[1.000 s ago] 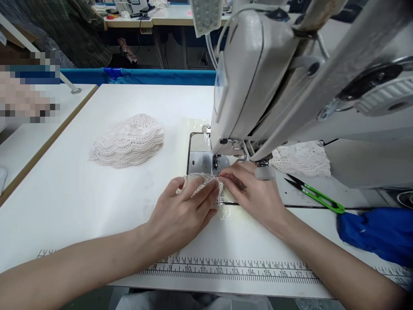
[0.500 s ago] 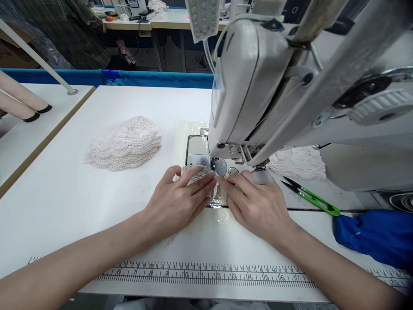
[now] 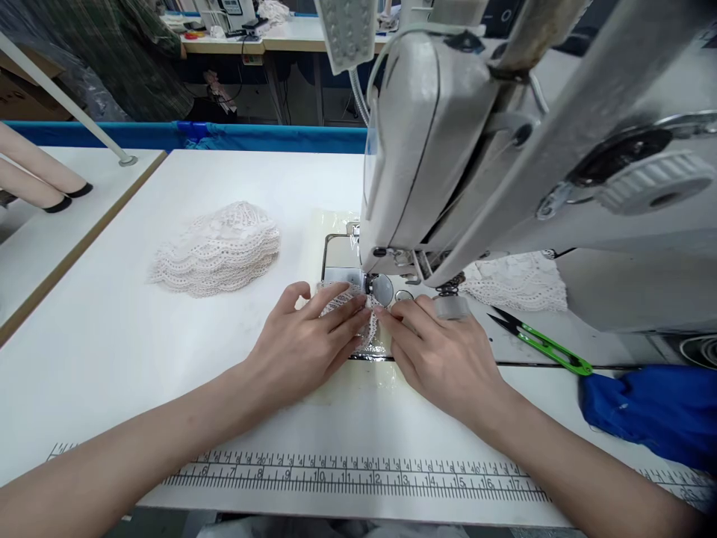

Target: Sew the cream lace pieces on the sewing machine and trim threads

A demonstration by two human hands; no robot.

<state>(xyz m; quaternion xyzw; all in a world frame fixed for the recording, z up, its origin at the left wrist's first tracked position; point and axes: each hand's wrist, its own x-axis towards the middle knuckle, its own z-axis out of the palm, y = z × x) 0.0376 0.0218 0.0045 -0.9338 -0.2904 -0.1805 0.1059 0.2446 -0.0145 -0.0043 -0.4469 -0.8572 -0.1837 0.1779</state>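
Note:
A small piece of white lace lies at the needle area of the white sewing machine. My left hand rests on it from the left, fingers spread over the lace near the presser foot. From the right, my right hand has its thumb and forefinger pinched at the lace's right edge, its other fingers curled beneath the machine head. The two hands' fingertips nearly meet. Part of the lace is hidden under my left fingers.
Stacked lace pieces lie on the left, more lace behind the right hand. Green-handled snips and blue cloth are at the right. A printed ruler runs along the front edge. Another person's sleeve shows beyond.
The lace has shifted slightly up toward the needle area, and its tail below my left hand no longer shows. My left hand has moved slightly to the left.

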